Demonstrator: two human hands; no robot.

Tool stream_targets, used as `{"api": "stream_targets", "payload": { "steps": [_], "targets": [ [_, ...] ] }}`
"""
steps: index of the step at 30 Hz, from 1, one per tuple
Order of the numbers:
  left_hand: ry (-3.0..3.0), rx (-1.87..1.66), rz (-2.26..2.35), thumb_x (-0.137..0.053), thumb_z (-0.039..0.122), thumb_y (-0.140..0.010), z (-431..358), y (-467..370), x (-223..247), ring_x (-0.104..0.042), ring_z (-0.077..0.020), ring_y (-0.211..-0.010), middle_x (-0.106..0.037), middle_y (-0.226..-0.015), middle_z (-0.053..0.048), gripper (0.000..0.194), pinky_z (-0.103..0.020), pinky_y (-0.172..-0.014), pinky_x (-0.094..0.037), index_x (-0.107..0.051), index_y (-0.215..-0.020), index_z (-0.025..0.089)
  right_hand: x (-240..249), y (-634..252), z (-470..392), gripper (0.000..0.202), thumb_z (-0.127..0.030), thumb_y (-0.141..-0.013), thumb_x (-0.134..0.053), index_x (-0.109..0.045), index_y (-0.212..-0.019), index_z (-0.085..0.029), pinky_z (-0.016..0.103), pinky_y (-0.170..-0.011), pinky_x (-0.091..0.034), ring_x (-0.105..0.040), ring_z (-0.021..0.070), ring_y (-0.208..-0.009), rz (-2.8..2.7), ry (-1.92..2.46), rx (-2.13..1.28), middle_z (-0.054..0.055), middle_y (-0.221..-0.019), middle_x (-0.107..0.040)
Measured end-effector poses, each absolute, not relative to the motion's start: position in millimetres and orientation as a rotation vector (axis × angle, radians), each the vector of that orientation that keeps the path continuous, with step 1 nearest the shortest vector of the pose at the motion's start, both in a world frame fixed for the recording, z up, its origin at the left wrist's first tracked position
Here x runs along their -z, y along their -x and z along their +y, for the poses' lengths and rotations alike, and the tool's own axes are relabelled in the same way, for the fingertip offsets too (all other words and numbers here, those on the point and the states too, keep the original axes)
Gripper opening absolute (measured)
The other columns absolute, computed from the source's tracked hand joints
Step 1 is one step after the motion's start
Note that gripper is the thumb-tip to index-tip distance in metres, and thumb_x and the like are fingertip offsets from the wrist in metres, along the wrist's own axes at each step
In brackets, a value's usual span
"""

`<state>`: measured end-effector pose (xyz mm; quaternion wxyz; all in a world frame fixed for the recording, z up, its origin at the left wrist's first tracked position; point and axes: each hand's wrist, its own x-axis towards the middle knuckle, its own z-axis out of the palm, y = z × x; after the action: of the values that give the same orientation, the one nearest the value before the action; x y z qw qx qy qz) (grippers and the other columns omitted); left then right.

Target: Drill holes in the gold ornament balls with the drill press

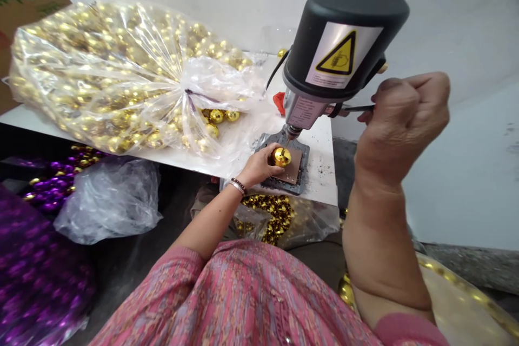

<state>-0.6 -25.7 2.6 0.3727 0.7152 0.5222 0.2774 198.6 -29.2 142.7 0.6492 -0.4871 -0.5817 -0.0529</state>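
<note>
A small bench drill press (344, 38) with a black motor housing and a yellow warning label stands on the white table. My left hand (261, 166) pinches a shiny gold ball (281, 157) over the brown pad (292, 167) on the drill's base, right under the drill bit (289, 140). Whether the bit touches the ball I cannot tell. Raised at the right, my right hand (405, 113) is wrapped round the end of the drill's feed lever (359, 108). The lever's tip is hidden inside the fist.
A big tied clear bag (97, 75) of gold balls fills the table's left side, with loose gold balls (217, 116) by its neck. Below the table's front edge is an open bag (271, 216) of gold pieces. Purple balls (36, 275) and crumpled plastic (109, 200) lie at left.
</note>
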Motion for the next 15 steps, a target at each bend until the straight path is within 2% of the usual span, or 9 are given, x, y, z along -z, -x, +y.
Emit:
{"api": "stream_targets", "payload": {
  "steps": [4, 8, 10, 15],
  "targets": [
    [-2.027, -0.694, 1.233, -0.084, 0.014, -0.082, -31, 5, 5, -0.074, -0.0291, -0.13, -0.078, -0.142, -0.011, 0.067, -0.044, -0.116, -0.058, -0.066, -0.147, 0.02, -140, -198, -30, 0.034, -0.046, -0.109, -0.047, -0.042, -0.087, -0.02, 0.029, -0.074, -0.041, -0.046, 0.0047, -0.067, -1.308, 1.108, 0.111, -0.006, -0.079, -0.046],
    [-2.235, -0.632, 1.085, -0.087, 0.021, -0.088, -41, 2, 6, -0.067, -0.033, -0.148, -0.069, -0.159, -0.019, 0.07, -0.05, -0.126, -0.054, -0.064, -0.154, 0.018, -135, -196, -34, 0.037, -0.051, -0.108, -0.047, -0.042, -0.088, -0.02, 0.029, -0.073, -0.04, -0.045, 0.004, -0.066, -1.301, 1.088, 0.125, -0.007, -0.08, -0.046],
    [-2.246, -0.638, 1.05, -0.087, 0.026, -0.092, -48, 3, 4, -0.07, -0.031, -0.144, -0.072, -0.155, -0.018, 0.064, -0.047, -0.122, -0.057, -0.067, -0.152, 0.019, -134, -196, -36, 0.036, -0.051, -0.104, -0.05, -0.044, -0.087, -0.02, 0.029, -0.072, -0.038, -0.045, 0.0041, -0.065, -1.288, 1.09, 0.119, -0.006, -0.079, -0.047],
    [-2.025, -0.779, 1.326, -0.074, 0.032, -0.104, -42, 30, -10, -0.08, -0.0215, -0.113, -0.085, -0.124, -0.011, 0.025, -0.035, -0.105, -0.062, -0.082, -0.125, 0.02, -135, -195, -38, 0.035, -0.049, -0.098, -0.052, -0.044, -0.081, -0.02, 0.033, -0.071, -0.036, -0.044, 0.0051, -0.064, -1.253, 1.109, 0.093, -0.005, -0.077, -0.047]
  ]
}}
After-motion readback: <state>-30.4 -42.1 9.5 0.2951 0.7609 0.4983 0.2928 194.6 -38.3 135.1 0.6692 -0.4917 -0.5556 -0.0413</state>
